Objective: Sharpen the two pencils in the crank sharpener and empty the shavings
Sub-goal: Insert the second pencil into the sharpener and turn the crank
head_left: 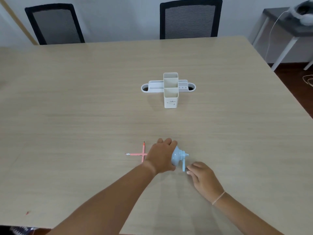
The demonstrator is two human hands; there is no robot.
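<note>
A light blue crank sharpener point(178, 156) sits on the wooden table point(84, 102) near the front edge. My left hand point(161, 156) lies over its body and grips it. My right hand point(204, 176) pinches the knob of the blue crank handle point(184, 166), which hangs down at the sharpener's right end. Two pink pencils lie crossed just left of my left hand. One pencil point(135, 154) runs sideways, its eraser end to the left and its other end hidden under my hand. The other pencil point(143, 152) points away from me with a sharp dark tip.
A white desk organizer point(170, 89) with open compartments stands at the table's middle, well beyond the sharpener. Two black mesh chairs point(189, 21) stand at the far edge. A side table with a white cable point(272, 29) is at the far right.
</note>
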